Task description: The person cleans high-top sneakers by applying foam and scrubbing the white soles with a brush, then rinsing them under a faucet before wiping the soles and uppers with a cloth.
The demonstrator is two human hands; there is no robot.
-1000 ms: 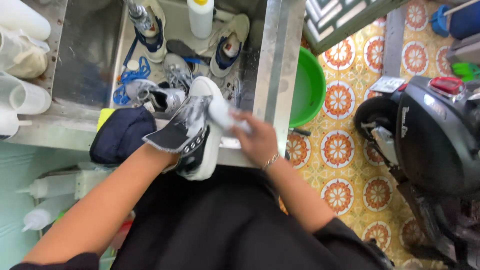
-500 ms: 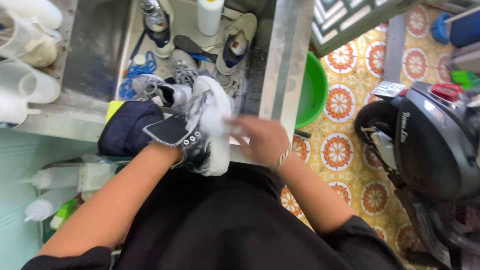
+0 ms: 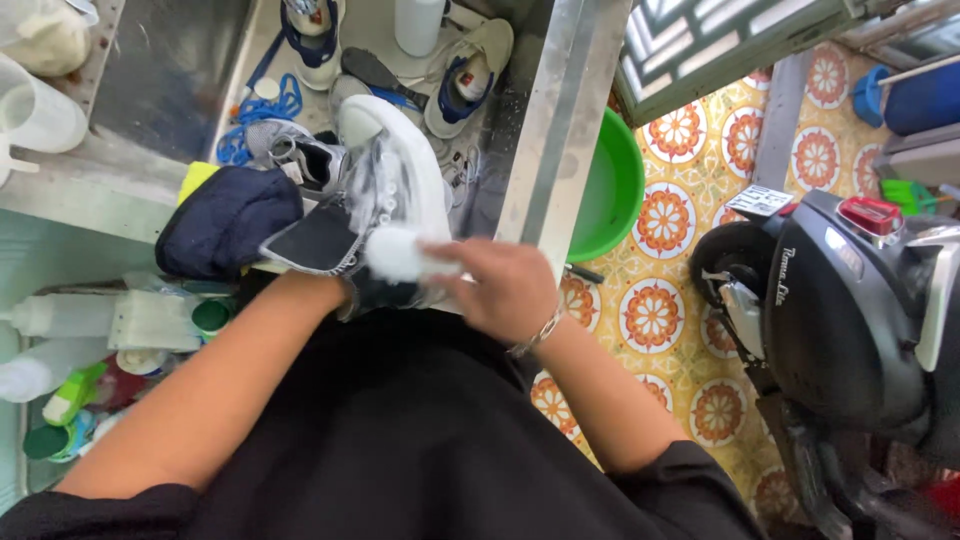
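Shoe (image 3: 395,190), black and white, wet and foamy, over the sink (image 3: 545,120) edge, likely slippery, best gripped inside. Left hand (image 3: 345,295) tucked in, fingers hidden, cannot tell. Right hand (image 3: 505,285) fingers curled round white brush (image 3: 398,253), pressed on shoe.

Place: a home wash area, used for cleaning shoes.
Sink: a steel basin (image 3: 560,120) holding several sneakers (image 3: 470,70).
Supplies: squeeze bottles (image 3: 60,315) on a low shelf.
Floor: patterned orange tiles (image 3: 660,310), with a green tub (image 3: 610,190).
Parked: a dark scooter (image 3: 850,310) just beside.
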